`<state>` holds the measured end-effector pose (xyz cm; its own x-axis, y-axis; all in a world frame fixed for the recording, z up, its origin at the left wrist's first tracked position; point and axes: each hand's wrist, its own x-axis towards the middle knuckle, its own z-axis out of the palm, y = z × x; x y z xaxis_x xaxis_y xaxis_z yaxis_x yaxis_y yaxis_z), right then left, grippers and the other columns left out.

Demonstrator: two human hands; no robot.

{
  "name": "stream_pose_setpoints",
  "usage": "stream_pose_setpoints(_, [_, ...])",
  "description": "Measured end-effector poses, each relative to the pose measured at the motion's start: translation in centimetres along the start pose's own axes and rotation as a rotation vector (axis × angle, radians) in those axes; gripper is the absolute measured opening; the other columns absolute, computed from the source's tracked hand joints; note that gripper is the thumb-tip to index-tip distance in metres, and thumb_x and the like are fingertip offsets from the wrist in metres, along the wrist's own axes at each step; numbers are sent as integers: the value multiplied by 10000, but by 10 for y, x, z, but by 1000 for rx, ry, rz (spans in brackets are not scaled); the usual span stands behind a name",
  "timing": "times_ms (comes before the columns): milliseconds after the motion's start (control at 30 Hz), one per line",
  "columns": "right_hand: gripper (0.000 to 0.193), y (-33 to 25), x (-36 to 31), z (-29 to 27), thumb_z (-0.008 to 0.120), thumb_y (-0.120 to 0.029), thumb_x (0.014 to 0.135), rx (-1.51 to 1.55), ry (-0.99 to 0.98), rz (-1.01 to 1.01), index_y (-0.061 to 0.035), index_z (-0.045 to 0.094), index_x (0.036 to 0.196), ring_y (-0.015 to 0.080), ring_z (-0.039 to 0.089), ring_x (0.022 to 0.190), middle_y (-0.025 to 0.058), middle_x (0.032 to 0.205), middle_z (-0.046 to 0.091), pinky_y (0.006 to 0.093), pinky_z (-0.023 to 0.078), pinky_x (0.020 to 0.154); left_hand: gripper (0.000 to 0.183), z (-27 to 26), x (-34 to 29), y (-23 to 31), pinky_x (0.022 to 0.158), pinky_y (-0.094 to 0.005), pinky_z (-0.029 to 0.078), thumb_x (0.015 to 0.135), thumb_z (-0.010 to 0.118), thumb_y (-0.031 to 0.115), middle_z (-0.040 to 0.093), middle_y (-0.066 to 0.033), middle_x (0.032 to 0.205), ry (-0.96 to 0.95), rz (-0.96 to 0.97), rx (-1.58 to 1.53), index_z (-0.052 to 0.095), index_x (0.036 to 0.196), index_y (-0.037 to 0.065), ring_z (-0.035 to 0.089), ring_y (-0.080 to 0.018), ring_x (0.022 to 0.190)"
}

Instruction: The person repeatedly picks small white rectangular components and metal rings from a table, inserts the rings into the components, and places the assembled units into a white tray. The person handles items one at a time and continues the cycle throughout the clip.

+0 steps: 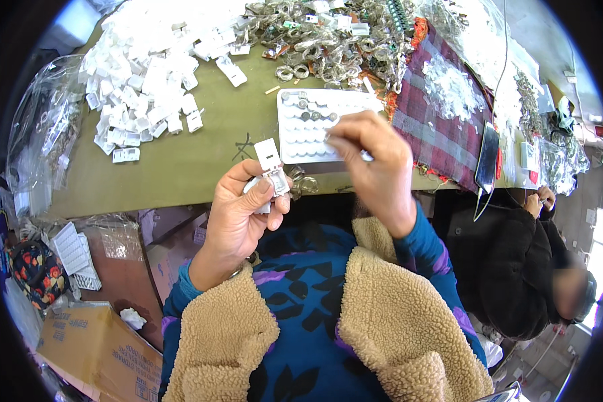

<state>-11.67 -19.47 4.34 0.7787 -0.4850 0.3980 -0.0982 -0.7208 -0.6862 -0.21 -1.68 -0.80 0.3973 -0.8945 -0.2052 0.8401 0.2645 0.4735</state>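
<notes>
My left hand [244, 204] grips a small white plastic box [273, 175] with its hinged lid standing open, held just off the near edge of the olive-green table [181, 161]. My right hand [375, 164] hovers over a white tray [298, 137] of round dimples, some holding small metal pieces; its fingertips are pinched together near the tray's right part, and whatever they pinch is too small to see. A metal ring [305, 182] lies by the table edge next to the box.
A heap of white plastic boxes [141, 80] covers the far left of the table. Bagged metal rings [328, 40] pile at the back. A plaid cloth [442, 127] and a dark phone [487, 157] lie right. Another person in black [516, 268] sits right. Cardboard cartons [97, 348] stand lower left.
</notes>
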Motion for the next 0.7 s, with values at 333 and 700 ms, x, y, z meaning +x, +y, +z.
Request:
stream_pose_setpoints(333, [249,-44,-40,26,679,105,790,283,-91,-109,16,676,1022,253,642,763,125,958,573,329,541,669,166,3,-22,-10,477,-222,516,967,628,116,684,-116,905,5,-16,-18,602,1081,-1,672,-159,734])
stream_pose_setpoints(700, [436,-40,-29,36,700,38,637,155,51,-396,17,668,1072,291,649,767,133,907,667,362,532,678,154,7,-27,-4,458,-203,492,957,645,114,684,-125,843,-3,9,70,623,1040,-14,658,-142,678])
